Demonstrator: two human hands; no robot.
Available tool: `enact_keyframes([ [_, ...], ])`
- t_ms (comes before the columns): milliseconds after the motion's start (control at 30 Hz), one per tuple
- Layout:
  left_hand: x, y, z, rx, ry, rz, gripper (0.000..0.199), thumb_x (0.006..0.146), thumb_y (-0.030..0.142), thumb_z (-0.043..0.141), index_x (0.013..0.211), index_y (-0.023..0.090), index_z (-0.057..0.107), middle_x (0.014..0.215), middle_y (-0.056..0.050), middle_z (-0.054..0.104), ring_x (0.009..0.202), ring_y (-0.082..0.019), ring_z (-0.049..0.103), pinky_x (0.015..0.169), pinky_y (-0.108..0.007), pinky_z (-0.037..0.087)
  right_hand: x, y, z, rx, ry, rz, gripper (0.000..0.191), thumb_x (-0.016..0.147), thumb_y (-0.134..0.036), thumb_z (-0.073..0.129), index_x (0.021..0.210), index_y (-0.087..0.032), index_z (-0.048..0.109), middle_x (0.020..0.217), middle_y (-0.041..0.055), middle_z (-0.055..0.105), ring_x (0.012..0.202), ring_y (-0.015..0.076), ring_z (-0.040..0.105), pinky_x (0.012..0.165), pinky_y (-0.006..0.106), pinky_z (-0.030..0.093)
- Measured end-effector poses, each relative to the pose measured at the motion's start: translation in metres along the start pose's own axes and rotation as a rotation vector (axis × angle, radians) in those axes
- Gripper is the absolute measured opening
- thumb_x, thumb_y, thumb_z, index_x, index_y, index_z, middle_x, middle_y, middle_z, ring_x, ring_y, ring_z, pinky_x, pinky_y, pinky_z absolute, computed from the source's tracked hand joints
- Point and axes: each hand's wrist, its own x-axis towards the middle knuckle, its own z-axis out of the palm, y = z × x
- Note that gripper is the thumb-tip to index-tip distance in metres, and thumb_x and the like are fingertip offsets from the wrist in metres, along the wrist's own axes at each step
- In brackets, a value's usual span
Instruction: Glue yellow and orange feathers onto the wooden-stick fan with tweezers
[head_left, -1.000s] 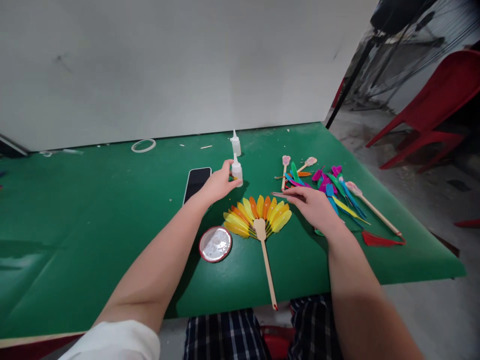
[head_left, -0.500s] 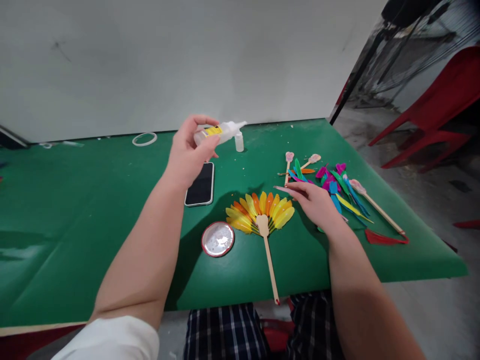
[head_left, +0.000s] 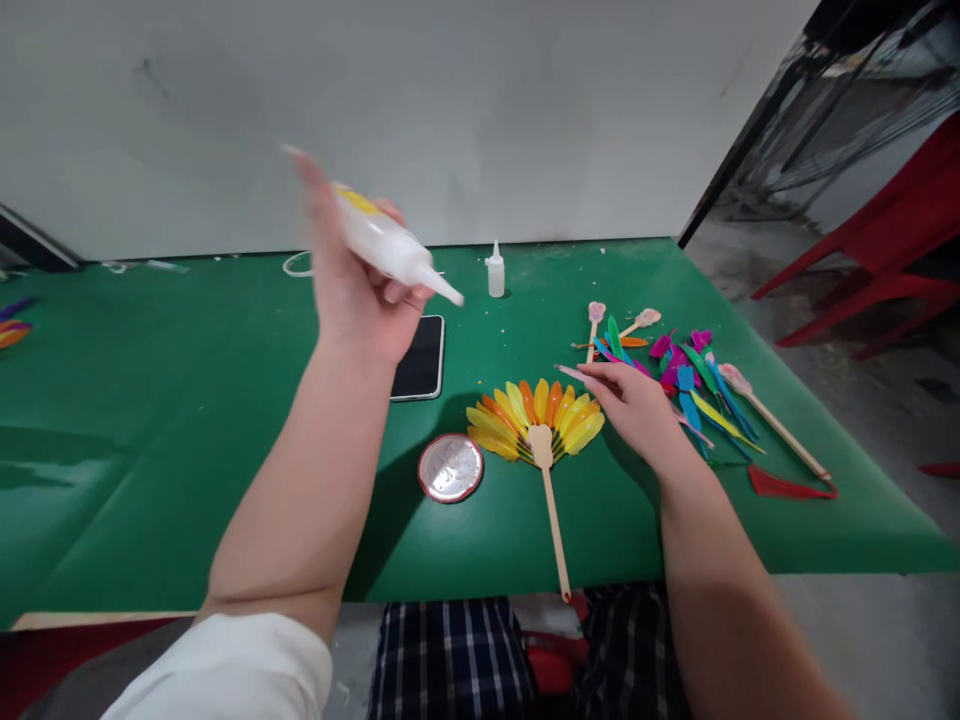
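Head view, and from where I'm standing what counts is how the bottle [head_left: 386, 240] lies to the fan [head_left: 541, 440]. The person's left hand [head_left: 352, 300] has it up off the table [head_left: 187, 450], tilted, its long axis slanting down so that the tip aims at about four o'clock. Some fingers are curled around it while one, blurred, sticks up past its far end. How firmly they squeeze, I can't tell.

From that tip the fan lies toward five o'clock and the dish [head_left: 451, 498] toward six, both well apart from it and lower. The fan is flat on the table, its stick running from half past eleven down to half past five, yellow and orange feathers spread at the top. The dish sits just off its eight o'clock side.

Nearer the fan is the right hand [head_left: 634, 405], just off its feathers at about two o'clock. Its thumb and fingers are pinched together on what look like tweezers [head_left: 574, 374], which point toward ten o'clock; from their tip the fan's middle is near seven. Whether the tips meet is too small to see.
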Motion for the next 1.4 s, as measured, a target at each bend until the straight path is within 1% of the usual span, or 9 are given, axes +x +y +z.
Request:
enact_keyframes([
  [133, -0.003, -0.019, 0.008, 0.528, -0.06, 0.269, 0.04, 0.063, 0.053, 0.068, 0.058, 0.017, 0.05, 0.052, 0.002, 0.041, 0.052, -0.009, 0.042, 0.046, -0.023, 0.028, 0.0, -0.003, 0.004, -0.03, 0.004, 0.003, 0.031, 0.086, -0.029, 0.046, 0.108, -0.017, 0.065, 0.096, 0.0089, 0.069, 0.085, 0.0217, 0.063, 0.074, 0.035, 0.049],
  [267, -0.002, -0.024, 0.01, 0.295, -0.228, 0.065, 0.048, 0.079, 0.06, 0.044, 0.058, 0.017, 0.051, 0.047, 0.002, 0.04, 0.038, -0.005, 0.033, 0.038, -0.022, 0.023, -0.001, -0.009, 0.004, -0.034, -0.008, -0.008, 0.03, 0.085, -0.027, 0.046, 0.105, -0.018, 0.066, 0.091, 0.008, 0.068, 0.077, 0.0195, 0.062, 0.069, 0.033, 0.047],
  [400, 0.002, -0.026, 0.005, 0.424, -0.144, 0.13, 0.046, 0.074, 0.057, 0.057, 0.055, 0.016, 0.048, 0.048, 0.003, 0.037, 0.04, -0.003, 0.035, 0.039, -0.02, 0.024, -0.002, -0.014, 0.003, -0.011, -0.016, 0.012, 0.027, 0.083, -0.028, 0.047, 0.099, -0.019, 0.068, 0.082, 0.0055, 0.068, 0.067, 0.0175, 0.06, 0.062, 0.03, 0.046],
  [533, 0.002, -0.021, 0.005, 0.251, -0.265, -0.069, 0.055, 0.085, 0.063, 0.027, 0.059, 0.018, 0.045, 0.047, 0.003, 0.032, 0.035, -0.003, 0.024, 0.037, -0.022, 0.022, -0.004, -0.017, 0.003, 0.029, -0.029, 0.019, 0.026, 0.083, -0.03, 0.048, 0.095, -0.02, 0.068, 0.078, 0.0043, 0.069, 0.064, 0.0167, 0.059, 0.06, 0.028, 0.044],
  [700, 0.0, -0.012, 0.007, 0.136, -0.314, -0.199, 0.048, 0.086, 0.056, 0.03, 0.059, 0.018, 0.042, 0.046, 0.002, 0.03, 0.036, -0.004, 0.025, 0.037, -0.022, 0.023, -0.004, -0.018, 0.003, 0.03, -0.041, 0.028, 0.025, 0.084, -0.032, 0.049, 0.093, -0.02, 0.068, 0.08, 0.0038, 0.069, 0.064, 0.0168, 0.058, 0.059, 0.028, 0.043],
  [833, 0.0, -0.013, 0.005, 0.168, -0.346, -0.207, 0.052, 0.087, 0.058, 0.025, 0.062, 0.017, 0.045, 0.045, 0.002, 0.026, 0.042, -0.008, 0.041, 0.045, -0.024, 0.033, -0.004, -0.019, 0.003, 0.025, -0.051, 0.04, 0.027, 0.084, -0.036, 0.048, 0.092, -0.02, 0.068, 0.077, 0.0043, 0.068, 0.063, 0.0174, 0.058, 0.057, 0.028, 0.043],
  [1067, -0.002, -0.013, 0.006, 0.233, -0.336, -0.142, 0.053, 0.084, 0.062, 0.026, 0.06, 0.018, 0.045, 0.04, 0.005, 0.022, 0.031, -0.004, 0.024, 0.034, -0.022, 0.026, -0.003, -0.018, 0.004, 0.051, -0.03, 0.025, 0.027, 0.083, -0.035, 0.05, 0.096, -0.019, 0.067, 0.073, 0.0039, 0.065, 0.064, 0.0175, 0.057, 0.059, 0.029, 0.043],
  [1267, -0.002, -0.008, 0.009, -0.161, -0.251, -0.259, 0.046, 0.078, 0.057, 0.041, 0.052, 0.019, 0.047, 0.035, 0.005, 0.022, 0.03, -0.003, 0.017, 0.031, -0.021, 0.016, -0.008, -0.026, 0.007, 0.519, -0.026, 0.067, 0.02, 0.082, -0.029, 0.054, 0.099, -0.024, 0.06, 0.062, -0.0048, 0.051, 0.052, 0.011, 0.053, 0.052, 0.025, 0.044],
  [1400, 0.002, -0.005, 0.005, -0.36, -0.122, -0.3, 0.045, 0.077, 0.056, 0.046, 0.053, 0.019, 0.047, 0.037, 0.005, 0.025, 0.032, -0.003, 0.017, 0.031, -0.02, 0.015, -0.014, -0.045, 0.012, 0.877, -0.062, 0.094, 0.01, 0.08, -0.026, 0.06, 0.088, -0.024, 0.066, 0.067, -0.0027, 0.061, 0.059, 0.0102, 0.06, 0.059, 0.024, 0.05],
])
